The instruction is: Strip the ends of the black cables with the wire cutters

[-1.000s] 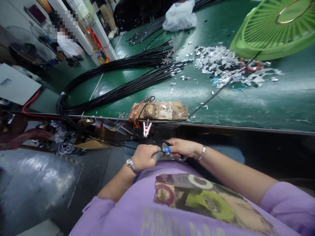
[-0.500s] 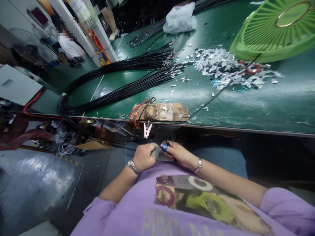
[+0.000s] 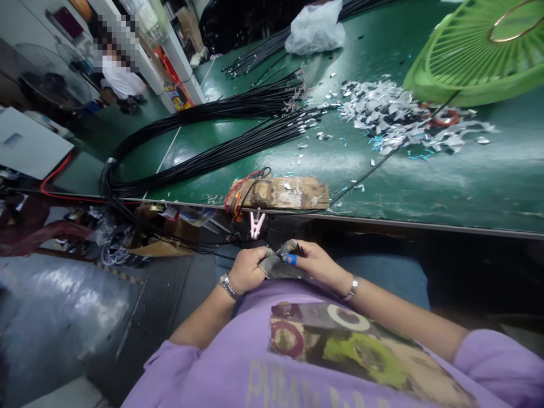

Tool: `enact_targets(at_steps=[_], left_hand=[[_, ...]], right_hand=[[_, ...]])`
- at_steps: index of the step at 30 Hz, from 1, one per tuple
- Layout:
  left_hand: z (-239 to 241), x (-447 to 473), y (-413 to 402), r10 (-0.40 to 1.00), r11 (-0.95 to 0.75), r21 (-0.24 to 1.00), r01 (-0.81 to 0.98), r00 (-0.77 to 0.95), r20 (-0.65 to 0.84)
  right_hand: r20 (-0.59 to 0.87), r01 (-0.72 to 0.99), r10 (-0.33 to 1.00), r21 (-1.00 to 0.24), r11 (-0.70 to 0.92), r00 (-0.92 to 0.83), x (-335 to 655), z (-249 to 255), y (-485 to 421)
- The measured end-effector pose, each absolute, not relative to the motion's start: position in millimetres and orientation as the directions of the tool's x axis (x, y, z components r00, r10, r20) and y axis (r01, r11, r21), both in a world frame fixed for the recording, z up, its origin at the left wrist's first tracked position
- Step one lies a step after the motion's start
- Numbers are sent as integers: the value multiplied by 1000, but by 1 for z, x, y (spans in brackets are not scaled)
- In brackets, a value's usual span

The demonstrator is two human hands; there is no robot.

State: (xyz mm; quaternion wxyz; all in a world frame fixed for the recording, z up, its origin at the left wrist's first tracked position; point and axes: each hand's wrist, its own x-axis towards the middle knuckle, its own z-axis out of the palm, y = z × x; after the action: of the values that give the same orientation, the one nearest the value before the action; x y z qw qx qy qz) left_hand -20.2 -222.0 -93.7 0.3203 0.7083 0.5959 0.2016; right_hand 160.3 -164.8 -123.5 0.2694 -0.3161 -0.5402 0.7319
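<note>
Above my lap, just off the table's front edge, my left hand (image 3: 249,267) is closed, with grey wrapping on its fingers. Thin black cables (image 3: 208,245) run from the bundle on the left towards it, and it grips a cable whose end is hard to see. My right hand (image 3: 321,265) is closed close beside it, a blue wrap (image 3: 290,259) around the thumb and grey covering on a fingertip. Something small and dark shows between its fingers, too little to name. A grey cloth-like piece lies beneath both hands.
The green table (image 3: 425,192) carries a bent black cable bundle (image 3: 212,156), silvery foil scraps (image 3: 382,107), a green fan (image 3: 480,62) and a plastic bag (image 3: 317,28). A wooden block (image 3: 297,192) and a pink clip (image 3: 256,224) sit at its edge. A person (image 3: 123,76) is far left.
My right hand has shifted slightly right, away from my left hand, and its grey-covered fingertip now shows. My left hand stays nearly in place. The view has shifted a little.
</note>
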Motion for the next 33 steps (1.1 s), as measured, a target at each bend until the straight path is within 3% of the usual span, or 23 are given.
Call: enact_targets(at_steps=[5, 9, 12, 15, 21, 26, 33], left_hand=[[-89, -28, -215, 825, 111, 806, 581, 399, -401], [-86, -26, -211, 817, -88, 707, 701, 457, -352], [-85, -22, -213, 892, -214, 512, 831, 381, -244], [-84, -19, -218, 937, -224, 405, 887, 310, -161], [-84, -17, -224, 969, -214, 337, 917, 243, -47], [-84, -17, -225, 970, -228, 309, 923, 243, -10], [-86, -16, -228, 967, -247, 252, 936, 254, 3]], right_hand=[[-247, -39, 603, -906, -421, -758, 162, -125, -160], [-345, 107, 426, -865, -491, -836, 159, -128, -156], [-342, 191, 586, -933, -306, -734, 160, -129, -151], [-215, 322, 750, -947, -3, -625, 170, -122, -148], [-40, 507, 650, -663, 551, -759, 194, -94, -160], [12, 603, 666, -412, 683, -746, 189, -84, -171], [32, 621, 652, -272, 735, -757, 179, -80, -171]])
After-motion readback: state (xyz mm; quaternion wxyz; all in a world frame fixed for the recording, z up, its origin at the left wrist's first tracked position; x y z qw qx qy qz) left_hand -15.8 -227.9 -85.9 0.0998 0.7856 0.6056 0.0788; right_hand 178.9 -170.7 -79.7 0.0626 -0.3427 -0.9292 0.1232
